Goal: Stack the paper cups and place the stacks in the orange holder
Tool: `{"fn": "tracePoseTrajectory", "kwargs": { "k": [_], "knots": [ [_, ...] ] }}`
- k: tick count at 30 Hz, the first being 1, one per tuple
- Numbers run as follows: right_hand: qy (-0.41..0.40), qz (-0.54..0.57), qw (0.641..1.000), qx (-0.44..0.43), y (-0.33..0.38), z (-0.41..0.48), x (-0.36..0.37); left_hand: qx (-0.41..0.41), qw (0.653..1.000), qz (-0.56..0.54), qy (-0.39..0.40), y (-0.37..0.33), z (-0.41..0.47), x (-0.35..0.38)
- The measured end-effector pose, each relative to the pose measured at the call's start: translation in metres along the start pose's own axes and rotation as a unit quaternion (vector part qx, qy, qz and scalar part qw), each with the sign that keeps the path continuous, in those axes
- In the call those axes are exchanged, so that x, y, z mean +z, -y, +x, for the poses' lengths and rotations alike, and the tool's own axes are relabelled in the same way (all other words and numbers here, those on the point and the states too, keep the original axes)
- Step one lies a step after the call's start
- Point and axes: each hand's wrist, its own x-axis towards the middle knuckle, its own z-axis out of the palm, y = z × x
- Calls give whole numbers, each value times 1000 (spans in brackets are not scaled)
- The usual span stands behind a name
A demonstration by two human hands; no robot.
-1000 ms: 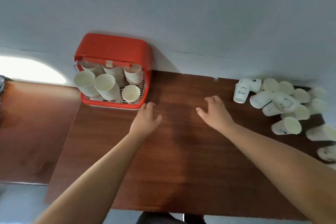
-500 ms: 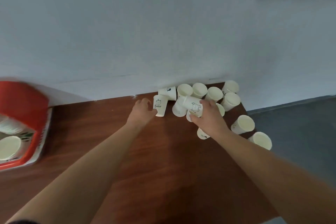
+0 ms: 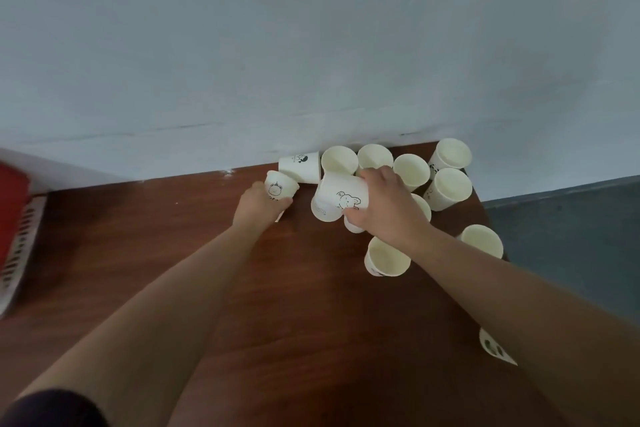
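Cups (image 3: 411,170) of white paper crowd the upper right of a dark wooden table (image 3: 173,236), against a pale blue wall (image 3: 311,45). Most show their open mouths; one with a paw print (image 3: 299,166) lies on its side at the wall.

Left hand (image 3: 258,206), centre of frame, curls its fingers round a small tilted cup with a bear face (image 3: 278,187) – a firm grasp, the cup's mouth pointing up and away.

Right hand (image 3: 384,208), just to the right, clasps a larger cup with a bear drawing (image 3: 341,199) from above – this cup is tipped sideways, over other cups in the pile.

Two more cups (image 3: 388,256) sit below the right forearm, and one (image 3: 495,352) peeks out at the lower right table edge.

Orange holder (image 3: 12,204) is cut off at the far left edge, well apart from the pile; its inside is out of view.

Grey floor (image 3: 561,218) shows at right.
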Motion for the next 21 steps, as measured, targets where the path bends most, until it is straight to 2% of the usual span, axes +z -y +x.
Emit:
{"fn": "tracePoseTrajectory", "kwargs": {
  "k": [4,9,13,17,21],
  "knots": [
    [7,62,998,-12,29,2,-23,-18,994,-105,-8,11,-20,-28],
    [18,124,992,-30,94,9,-35,64,955,-289,14,35,-67,-103],
    [30,168,984,-44,174,8,-29,96,937,-336,2,79,-107,-179],
    [51,225,972,-44,253,0,-10,70,921,-379,-53,146,-150,-247],
    [98,235,965,-71,336,-17,16,43,932,-343,-107,227,-185,-304]
  ]
}}
